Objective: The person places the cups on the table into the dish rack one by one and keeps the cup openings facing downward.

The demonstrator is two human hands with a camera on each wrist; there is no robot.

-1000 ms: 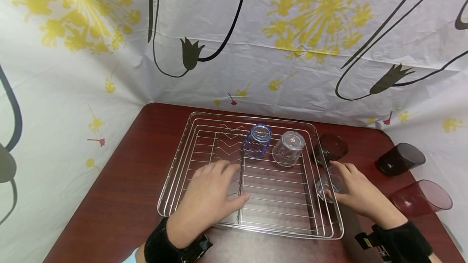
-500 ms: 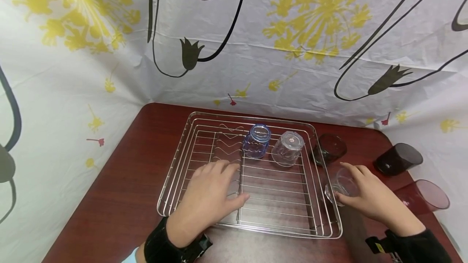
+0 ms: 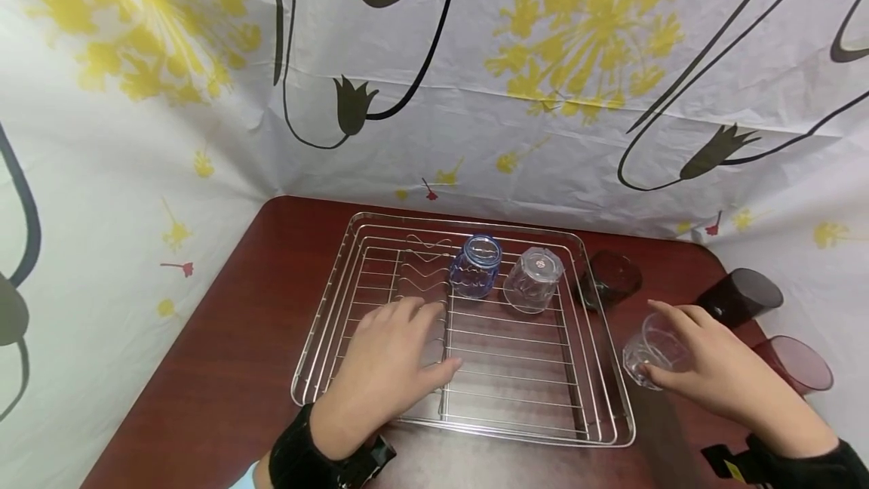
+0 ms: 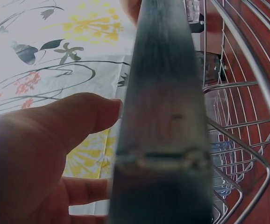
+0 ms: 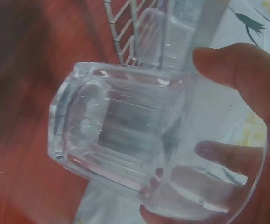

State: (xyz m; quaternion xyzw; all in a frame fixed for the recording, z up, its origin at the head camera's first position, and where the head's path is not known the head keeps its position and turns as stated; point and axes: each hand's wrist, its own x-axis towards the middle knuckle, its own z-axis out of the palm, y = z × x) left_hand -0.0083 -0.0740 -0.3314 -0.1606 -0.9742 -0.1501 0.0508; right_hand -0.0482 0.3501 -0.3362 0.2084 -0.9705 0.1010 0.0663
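1. Our right hand (image 3: pixel 716 372) grips the clear glass (image 3: pixel 650 345) between thumb and fingers.
2. Left of it, we see an upturned tumbler (image 3: pixel 535 282), any base marking too small to read.
3. Our left hand (image 3: pixel 380 376), fingers spread, is over the rack (image 3: pixel 516 441).

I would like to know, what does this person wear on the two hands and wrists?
The left hand and right hand wear no gloves. A black left wristband carries a small dark left device, and a light blue sleeve shows behind it. A black right wristband carries a dark right device with a yellow mark.
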